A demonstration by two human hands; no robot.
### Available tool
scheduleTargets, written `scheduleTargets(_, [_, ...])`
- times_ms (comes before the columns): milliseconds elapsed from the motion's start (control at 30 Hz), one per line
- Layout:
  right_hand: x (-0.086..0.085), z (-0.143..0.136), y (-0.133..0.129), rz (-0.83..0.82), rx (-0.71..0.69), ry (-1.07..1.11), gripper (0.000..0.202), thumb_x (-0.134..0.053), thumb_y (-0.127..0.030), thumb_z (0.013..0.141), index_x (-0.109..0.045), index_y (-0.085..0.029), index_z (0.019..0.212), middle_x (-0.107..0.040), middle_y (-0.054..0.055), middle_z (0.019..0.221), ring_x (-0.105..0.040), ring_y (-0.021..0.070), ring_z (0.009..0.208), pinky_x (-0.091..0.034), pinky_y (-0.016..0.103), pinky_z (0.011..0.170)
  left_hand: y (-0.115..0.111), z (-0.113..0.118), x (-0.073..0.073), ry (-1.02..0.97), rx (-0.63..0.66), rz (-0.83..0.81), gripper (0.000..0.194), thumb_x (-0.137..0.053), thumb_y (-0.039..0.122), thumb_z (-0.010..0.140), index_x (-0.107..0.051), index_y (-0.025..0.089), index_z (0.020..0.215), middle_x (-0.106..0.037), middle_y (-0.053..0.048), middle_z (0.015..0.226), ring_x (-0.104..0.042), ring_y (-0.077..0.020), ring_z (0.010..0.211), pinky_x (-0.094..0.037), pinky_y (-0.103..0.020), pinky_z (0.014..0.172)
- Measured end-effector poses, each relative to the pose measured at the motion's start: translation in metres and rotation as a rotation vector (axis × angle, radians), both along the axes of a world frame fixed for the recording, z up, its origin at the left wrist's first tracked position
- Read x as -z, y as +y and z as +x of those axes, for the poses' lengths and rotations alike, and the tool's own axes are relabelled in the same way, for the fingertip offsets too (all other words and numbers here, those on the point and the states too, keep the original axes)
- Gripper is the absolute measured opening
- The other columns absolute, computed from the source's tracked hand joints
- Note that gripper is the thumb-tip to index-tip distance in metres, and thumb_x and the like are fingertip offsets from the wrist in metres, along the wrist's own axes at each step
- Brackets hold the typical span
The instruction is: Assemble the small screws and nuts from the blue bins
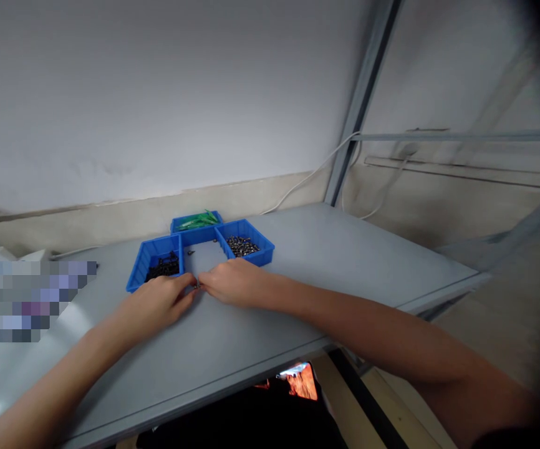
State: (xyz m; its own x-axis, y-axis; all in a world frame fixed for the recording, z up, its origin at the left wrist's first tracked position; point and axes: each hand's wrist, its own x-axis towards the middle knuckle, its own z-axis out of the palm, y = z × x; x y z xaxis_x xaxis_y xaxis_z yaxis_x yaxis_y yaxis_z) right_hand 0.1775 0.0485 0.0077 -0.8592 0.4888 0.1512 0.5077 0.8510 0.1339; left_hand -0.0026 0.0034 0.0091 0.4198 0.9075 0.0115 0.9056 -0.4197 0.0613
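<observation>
My left hand and my right hand meet fingertip to fingertip low over the grey table. Both are closed in a pinch around a small metal part; its exact kind is too small to make out. Beyond my left hand stands a blue bin of small black parts. Past my right hand is another blue bin, holding small shiny metal parts. A small loose dark part lies on the table between these bins.
A third blue bin with green pieces stands behind, near the wall. A white cable runs along the wall to a metal post. A blurred-out patch covers the left side. A lit screen shows below the table edge.
</observation>
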Motion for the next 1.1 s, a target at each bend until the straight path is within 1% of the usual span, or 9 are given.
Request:
scheduleTargets(233, [0.0006, 0.0006, 0.0002, 0.002, -0.005, 0.002, 0.028, -0.032, -0.028, 0.092, -0.058, -0.016, 0.093, -0.066, 0.007, 0.078, -0.06, 0.0179, 0.063, -0.036, 0.027, 0.052, 0.0004, 0.0002, 0.0001, -0.004, 0.002, -0.007, 0.027, -0.032, 0.034, 0.09, -0.054, 0.019, 0.088, -0.062, -0.004, 0.072, -0.058, -0.0177, 0.062, -0.038, -0.028, 0.058])
scheduleTargets(433, [0.0027, -0.0002, 0.0022, -0.027, -0.01, -0.033, 0.027, -0.032, -0.025, 0.092, -0.055, -0.015, 0.098, -0.065, 0.008, 0.079, -0.061, 0.018, 0.066, -0.039, 0.026, 0.055, 0.001, -0.0005, 0.001, -0.006, 0.004, 0.015, 0.027, -0.031, 0.035, 0.091, -0.053, 0.019, 0.089, -0.061, -0.004, 0.071, -0.058, -0.0181, 0.064, -0.039, -0.028, 0.06])
scheduleTargets(533, [0.0029, -0.0002, 0.0014, -0.011, -0.005, -0.03, 0.027, -0.031, -0.026, 0.092, -0.055, -0.015, 0.098, -0.065, 0.008, 0.078, -0.061, 0.0183, 0.065, -0.04, 0.027, 0.055, 0.0009, -0.0005, 0.0014, -0.001, -0.01, 0.017, 0.027, -0.031, 0.036, 0.091, -0.052, 0.019, 0.088, -0.062, -0.004, 0.072, -0.058, -0.0183, 0.063, -0.039, -0.028, 0.058])
scheduleTargets(633, [0.0012, 0.0001, -0.0005, 0.01, -0.001, -0.01, 0.028, -0.031, -0.028, 0.092, -0.056, -0.015, 0.097, -0.065, 0.007, 0.077, -0.062, 0.0195, 0.065, -0.041, 0.028, 0.054, 0.0006, -0.0005, 0.0016, 0.012, -0.004, 0.023, 0.029, -0.029, 0.036, 0.091, -0.052, 0.019, 0.089, -0.062, -0.004, 0.073, -0.06, -0.0193, 0.066, -0.039, -0.029, 0.06])
scheduleTargets(733, [0.0001, 0.0, -0.0008, -0.017, 0.01, -0.016, 0.03, -0.031, -0.03, 0.093, -0.057, -0.016, 0.096, -0.066, 0.007, 0.08, -0.061, 0.0188, 0.067, -0.041, 0.027, 0.056, 0.0002, -0.0004, 0.0014, 0.025, 0.005, 0.026, 0.032, -0.027, 0.036, 0.092, -0.054, 0.019, 0.09, -0.064, -0.005, 0.076, -0.061, -0.0204, 0.07, -0.041, -0.03, 0.063])
scheduleTargets(833, [0.0023, -0.0002, 0.0019, -0.038, 0.004, -0.021, 0.029, -0.03, -0.027, 0.093, -0.057, -0.016, 0.099, -0.066, 0.008, 0.08, -0.061, 0.0179, 0.066, -0.041, 0.027, 0.058, 0.0002, -0.0004, 0.001, 0.008, 0.007, 0.022, 0.034, -0.026, 0.036, 0.092, -0.055, 0.018, 0.091, -0.065, -0.006, 0.08, -0.062, -0.021, 0.073, -0.042, -0.031, 0.065])
scheduleTargets(900, [0.0048, 0.0, 0.0041, -0.036, -0.009, -0.02, 0.028, -0.031, -0.024, 0.092, -0.056, -0.015, 0.1, -0.066, 0.008, 0.078, -0.06, 0.0184, 0.065, -0.04, 0.027, 0.056, 0.0005, -0.0004, 0.0007, -0.015, 0.008, 0.026, 0.034, -0.028, 0.037, 0.092, -0.056, 0.018, 0.092, -0.065, -0.006, 0.08, -0.061, -0.0209, 0.074, -0.042, -0.031, 0.066])
scheduleTargets(1000, [0.0069, 0.0005, 0.0058, -0.035, -0.022, -0.019, 0.025, -0.034, -0.02, 0.09, -0.055, -0.014, 0.101, -0.065, 0.008, 0.076, -0.06, 0.0185, 0.063, -0.038, 0.026, 0.053, 0.0005, -0.0003, -0.0002, -0.03, -0.003, 0.024, 0.031, -0.031, 0.036, 0.091, -0.056, 0.018, 0.094, -0.063, -0.005, 0.075, -0.06, -0.02, 0.069, -0.042, -0.03, 0.063])
scheduleTargets(1100, [0.0052, 0.0012, 0.0048, -0.044, -0.02, -0.018, 0.024, -0.035, -0.019, 0.089, -0.055, -0.013, 0.101, -0.064, 0.009, 0.075, -0.059, 0.0174, 0.061, -0.038, 0.026, 0.053, -0.0001, 0.0007, -0.0019, -0.041, -0.014, 0.026, 0.03, -0.032, 0.036, 0.09, -0.055, 0.018, 0.092, -0.061, -0.004, 0.07, -0.059, -0.0188, 0.064, -0.04, -0.029, 0.059])
